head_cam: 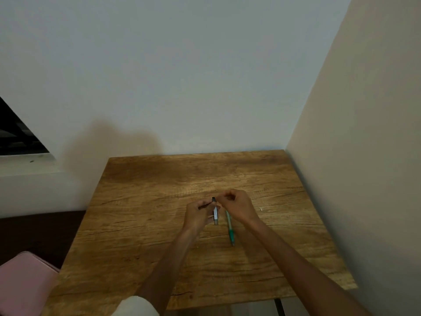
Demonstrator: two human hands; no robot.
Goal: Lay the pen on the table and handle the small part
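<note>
Your left hand (pixel 197 213) grips a slim grey, black-topped lead case (pixel 215 215) upright over the middle of the wooden table (pixel 159 258). Your right hand (pixel 237 205) pinches at its top. A green pencil (pixel 229 226) lies just right.

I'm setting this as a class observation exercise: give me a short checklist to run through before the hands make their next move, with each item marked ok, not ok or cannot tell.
1. Left hand has a firm hold on the small grey case: ok, fingers curl round it.
2. Right hand is pinching at the case's dark top end: ok as to the pinch; what it pinches, cannot tell.
3. Case is open: cannot tell, too small and blurred.
4. Green pen lies flat on the wooden table, apart from both hands: ok.
5. Pen is away from the table edge: ok.
6. Small white speck to the right is part of the work: cannot tell.
</note>
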